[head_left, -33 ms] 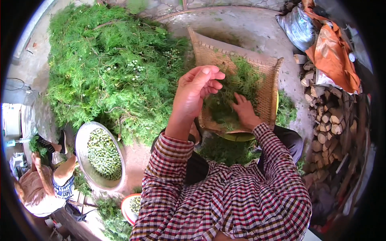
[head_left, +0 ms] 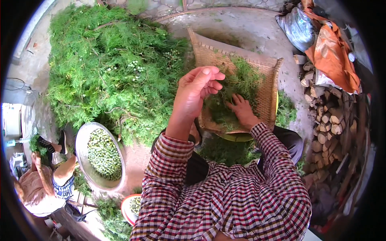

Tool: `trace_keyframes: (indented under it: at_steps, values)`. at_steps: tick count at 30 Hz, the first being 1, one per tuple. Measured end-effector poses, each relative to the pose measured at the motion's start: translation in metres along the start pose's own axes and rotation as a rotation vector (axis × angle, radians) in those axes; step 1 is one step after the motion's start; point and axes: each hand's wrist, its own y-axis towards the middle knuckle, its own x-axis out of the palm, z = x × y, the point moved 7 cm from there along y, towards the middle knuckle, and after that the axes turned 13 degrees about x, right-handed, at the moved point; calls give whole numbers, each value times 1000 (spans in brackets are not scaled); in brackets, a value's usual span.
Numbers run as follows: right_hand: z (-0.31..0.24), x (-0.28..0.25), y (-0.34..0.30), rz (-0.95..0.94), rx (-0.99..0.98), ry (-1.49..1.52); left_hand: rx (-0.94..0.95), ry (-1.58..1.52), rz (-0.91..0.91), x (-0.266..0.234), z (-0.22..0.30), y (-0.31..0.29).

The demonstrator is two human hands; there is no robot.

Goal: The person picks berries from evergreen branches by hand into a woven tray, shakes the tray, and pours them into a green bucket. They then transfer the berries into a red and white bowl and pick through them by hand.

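Note:
My left hand is raised above the left side of a woven basket tray, its thumb and fingers drawn together. Whatever sits between those fingertips, if anything, is too small or hidden to name. Lower and to the right, my right hand reaches into the tray with fingers stretched and somewhat apart. It touches the loose green conifer sprigs heaped inside. Part of a yellow-green rim shows under the tray's near edge.
A large pile of conifer branches with pale berries lies left. Nearby stand a metal basin of green berries and a red-rimmed bowl. Another person sits far left. Stacked firewood and an orange sack line the right.
My right hand has shifted slightly left over the sprigs, its thumb reaching farther out. My left hand stays almost where it was.

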Motion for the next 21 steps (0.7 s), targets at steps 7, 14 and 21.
trace_keyframes:
  at_steps: [7, 14, 21]
  values:
    - [6, 24, 33, -125, 49, 183, -12, -3, 18, -3, -3, -3]
    - [128, -9, 82, -237, 765, 254, -1, 6, 23, -5, 5, -1]
    - [130, -2, 118, -176, 739, 264, -20, 9, 61, -6, 3, 0]
